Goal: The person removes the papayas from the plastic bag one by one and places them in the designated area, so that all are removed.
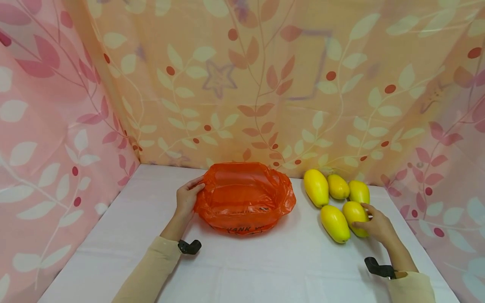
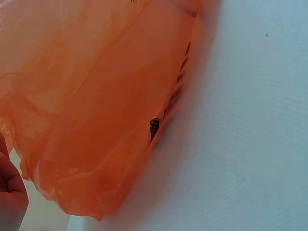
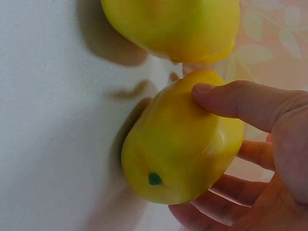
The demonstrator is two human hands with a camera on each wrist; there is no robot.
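Observation:
My left hand (image 1: 186, 198) pinches the left rim of an orange plastic bag (image 1: 235, 221), which sits with its mouth spread wide and dark lettering on its near side. In the left wrist view the bag's thin wall (image 2: 101, 125) fills much of the picture, with part of the hand (image 2: 10, 192) at the edge. On the right, my right hand (image 1: 379, 226) grips a smooth yellow mango (image 1: 354, 213), its thumb on one side and fingers around the other. The right wrist view shows this mango (image 3: 173, 144) with a small green stem end, close over the white cloth.
Several other yellow mangoes lie beside the held one: a long one (image 1: 316, 188), a small one (image 1: 338, 187), one behind (image 1: 359, 191) and one in front (image 1: 335, 224). White cloth (image 1: 265, 269) covers the table. Patterned curtains (image 1: 257, 84) close off the back and sides.

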